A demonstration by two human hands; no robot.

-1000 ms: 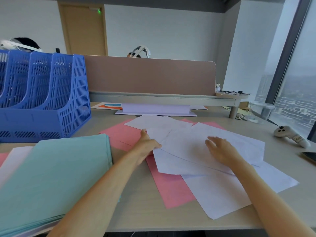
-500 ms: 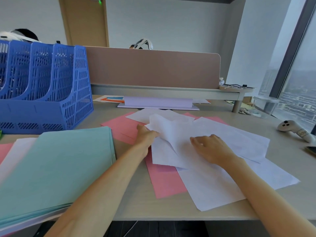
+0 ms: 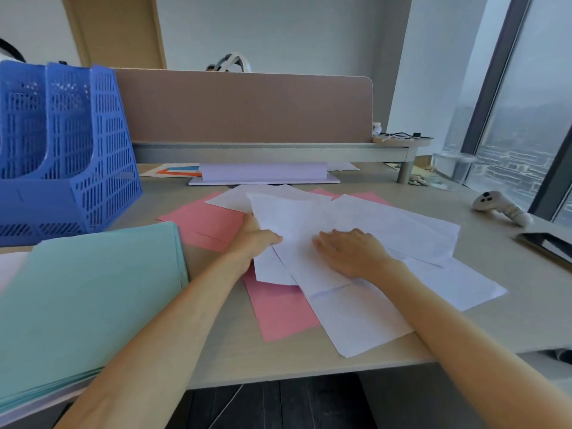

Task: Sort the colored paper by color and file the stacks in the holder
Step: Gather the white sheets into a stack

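Several white sheets (image 3: pixel 387 230) lie fanned over pink sheets (image 3: pixel 278 308) in the middle of the desk. My left hand (image 3: pixel 255 239) pinches the left edge of the top white sheets, thumb on top and fingers hidden beneath. Fingers straight, my right hand (image 3: pixel 349 250) presses flat on the same white sheets. A thick stack of mint-green paper (image 3: pixel 86 301) sits at the near left. The blue mesh file holder (image 3: pixel 65 150) stands at the far left, its slots showing no paper.
A lilac paper pile (image 3: pixel 263 174) and an orange-blue sheet (image 3: pixel 179 171) lie under the grey shelf by the brown divider. At the right sit a white controller (image 3: pixel 501 209), a dark phone (image 3: pixel 548 246) and a clear box (image 3: pixel 452 168). The desk's front edge is close below.
My right hand slid left across the white sheets toward my left hand, gathering them. The left edge of the white sheets lifted, then settled. The view dipped and moved closer.
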